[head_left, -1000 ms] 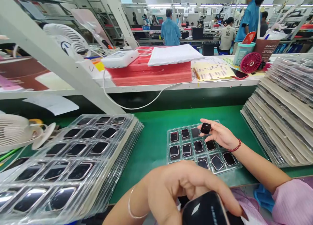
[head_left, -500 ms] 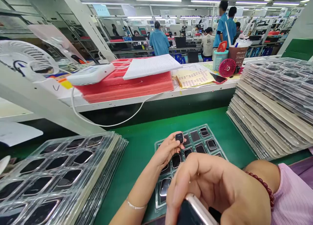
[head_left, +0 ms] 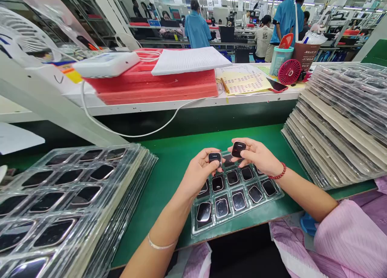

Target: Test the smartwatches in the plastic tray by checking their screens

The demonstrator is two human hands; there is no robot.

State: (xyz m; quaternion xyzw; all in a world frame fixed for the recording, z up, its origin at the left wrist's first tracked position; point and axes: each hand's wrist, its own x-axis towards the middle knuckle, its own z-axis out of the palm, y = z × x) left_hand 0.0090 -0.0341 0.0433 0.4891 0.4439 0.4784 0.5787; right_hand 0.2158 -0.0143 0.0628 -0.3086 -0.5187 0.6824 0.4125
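Note:
My left hand (head_left: 198, 171) grips a small square watch-like device (head_left: 215, 158) with a dark screen between thumb and fingers. Right of it, my right hand (head_left: 256, 155) pinches a similar device (head_left: 238, 149), its screen tilted up. Both are held over the far part of a clear plastic tray (head_left: 227, 222) lying on the green table. Several dark-screened devices sit in the tray's compartments. Small pale marks show on both held screens, too small to read. My hands partly cover the tray's far rows.
Stacked trays of devices (head_left: 121, 181) stand at the left. A taller stack of trays (head_left: 329, 128) is at the right. Behind the green table (head_left: 163, 157), a white shelf carries red foam (head_left: 157, 86), papers, a cup and a pink fan (head_left: 289, 72). People are further back.
My right hand has moved from close to the camera to beside my left hand, with a device in its fingers. More of the tray shows. The view has shifted slightly.

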